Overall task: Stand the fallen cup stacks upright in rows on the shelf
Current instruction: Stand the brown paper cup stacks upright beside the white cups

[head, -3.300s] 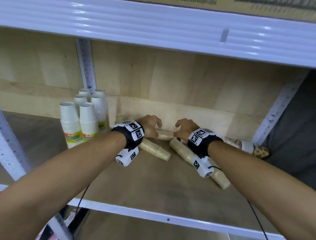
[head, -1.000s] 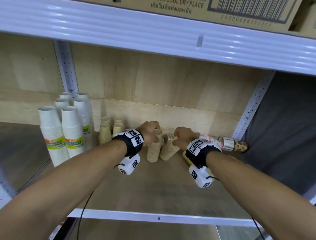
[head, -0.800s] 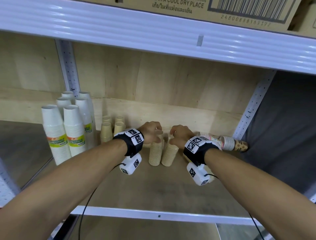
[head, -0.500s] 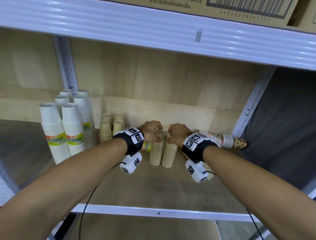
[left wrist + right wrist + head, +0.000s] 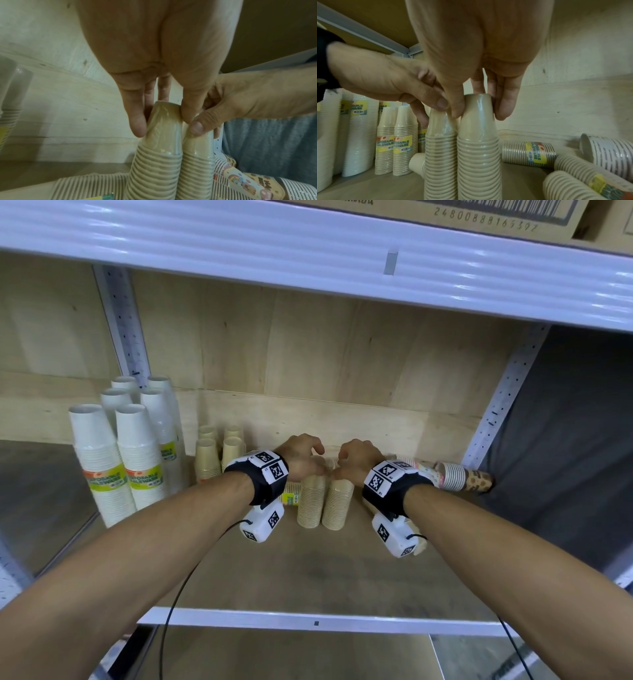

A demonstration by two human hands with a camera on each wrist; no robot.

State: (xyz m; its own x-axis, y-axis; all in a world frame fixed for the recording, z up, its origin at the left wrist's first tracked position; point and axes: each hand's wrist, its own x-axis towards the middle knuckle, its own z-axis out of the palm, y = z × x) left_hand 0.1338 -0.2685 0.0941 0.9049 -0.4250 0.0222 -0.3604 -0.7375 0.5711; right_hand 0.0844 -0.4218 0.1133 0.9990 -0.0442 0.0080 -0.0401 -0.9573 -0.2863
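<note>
On the shelf (image 5: pixel 329 570), I am watching both hands pinching the tops of two upright beige cup stacks standing side by side: left hand (image 5: pixel 301 455) on the left stack (image 5: pixel 311 503), right hand (image 5: pixel 359 460) on the right stack (image 5: pixel 338 506). Fallen stacks (image 5: pixel 528 153) are lying behind, partly hidden by my wrists.

Wooden shelf (image 5: pixel 308 570), white cup stacks (image 5: pixel 137 460) upright at left edge, beige stacks (image 5: pixel 219 457) beside them, two beige stacks (image 5: pixel 325 501) upright mid-shelf, fallen stacks (image 5: pixel 455 474) toward right rear corner.
</note>
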